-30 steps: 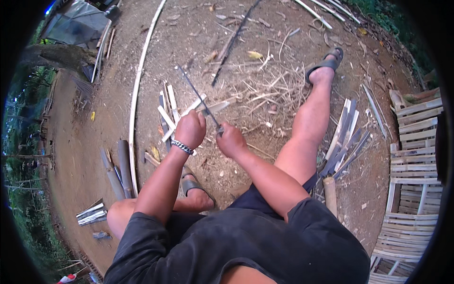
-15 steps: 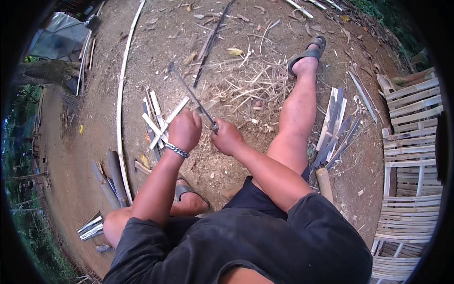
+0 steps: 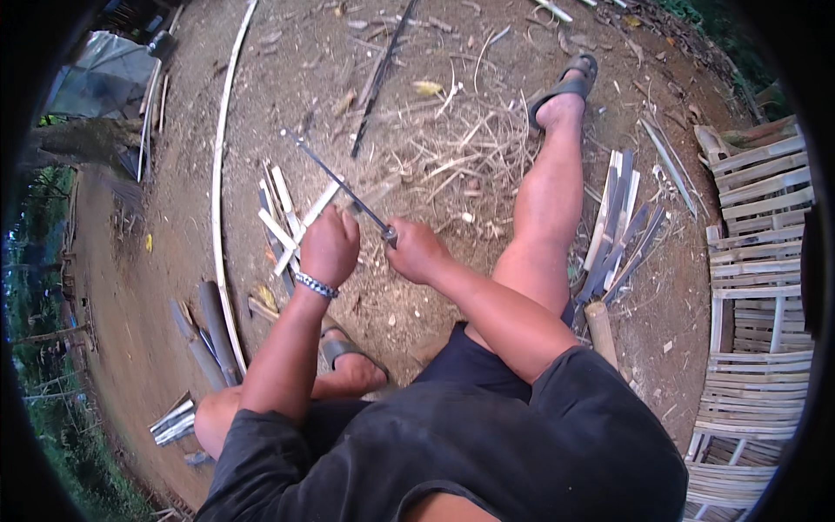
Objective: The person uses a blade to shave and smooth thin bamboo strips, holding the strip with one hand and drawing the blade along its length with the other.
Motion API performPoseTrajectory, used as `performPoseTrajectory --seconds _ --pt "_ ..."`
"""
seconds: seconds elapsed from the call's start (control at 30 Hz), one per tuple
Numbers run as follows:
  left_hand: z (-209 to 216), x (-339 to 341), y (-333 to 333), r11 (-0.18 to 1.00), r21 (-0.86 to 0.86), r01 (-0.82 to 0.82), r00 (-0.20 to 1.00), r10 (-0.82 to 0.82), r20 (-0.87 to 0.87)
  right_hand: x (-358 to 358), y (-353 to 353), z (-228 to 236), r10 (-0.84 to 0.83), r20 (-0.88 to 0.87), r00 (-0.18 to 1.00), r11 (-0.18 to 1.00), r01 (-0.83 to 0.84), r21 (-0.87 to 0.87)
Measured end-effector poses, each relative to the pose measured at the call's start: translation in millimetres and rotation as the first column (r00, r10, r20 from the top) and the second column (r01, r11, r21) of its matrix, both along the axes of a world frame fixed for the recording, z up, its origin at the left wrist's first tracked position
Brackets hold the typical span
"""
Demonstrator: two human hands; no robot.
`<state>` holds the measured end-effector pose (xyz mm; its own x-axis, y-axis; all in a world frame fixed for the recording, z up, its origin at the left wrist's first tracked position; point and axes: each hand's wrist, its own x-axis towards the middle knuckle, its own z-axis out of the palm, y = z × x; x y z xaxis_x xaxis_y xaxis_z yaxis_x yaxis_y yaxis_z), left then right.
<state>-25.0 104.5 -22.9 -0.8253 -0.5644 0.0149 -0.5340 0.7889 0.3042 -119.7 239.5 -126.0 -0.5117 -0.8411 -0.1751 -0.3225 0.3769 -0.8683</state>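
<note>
My right hand (image 3: 417, 251) is closed round the handle of a long, thin-bladed knife (image 3: 344, 188). Its dark blade slants up and to the left, passing beyond my left hand. My left hand (image 3: 330, 246), with a braided bracelet at the wrist, is closed in a fist left of the knife handle. What sits inside that fist is hidden. A blurred pale strip (image 3: 379, 192) shows past it, under the blade; whether the fist holds it I cannot tell. Pale split bamboo strips (image 3: 280, 235) lie crossed on the ground just left of my left hand.
Curly shavings (image 3: 470, 152) cover the ground ahead. A bundle of dark and pale bamboo strips (image 3: 616, 217) lies right of my outstretched leg. Bamboo pieces (image 3: 217, 326) rest by my left knee. One long pole (image 3: 219, 174) runs along the left; a slatted bamboo rack (image 3: 758, 287) stands right.
My left hand has moved slightly left and down. The knife's blade has swung a little to the left and down, while my right hand has barely shifted.
</note>
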Motion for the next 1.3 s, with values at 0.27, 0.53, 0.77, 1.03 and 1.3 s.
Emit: performPoseTrajectory --seconds 0.27,0.53,0.77,1.03,1.3 --pt "-2 0 -3 0.996 0.065 -0.063 0.998 0.063 0.009 1 -2 6 0.034 -0.017 0.999 0.999 -0.035 -0.030" --pt "-1 -4 -8 0.997 0.041 -0.070 0.997 0.071 -0.032 -1 -5 16 0.011 0.143 0.990 0.996 -0.024 0.090" --pt "3 -4 -9 0.996 0.047 -0.072 0.994 0.076 -0.082 -2 -5 6 0.035 0.021 0.999 0.999 -0.036 0.038" --pt "0 -3 -13 0.997 0.033 -0.074 0.995 0.076 -0.070 -6 -12 -12 -0.061 0.068 0.996 0.969 0.042 0.245" --pt "-2 -8 -9 0.998 0.048 -0.049 0.997 0.051 -0.057 -15 -9 4 -0.067 0.132 0.989 0.955 0.025 0.296"
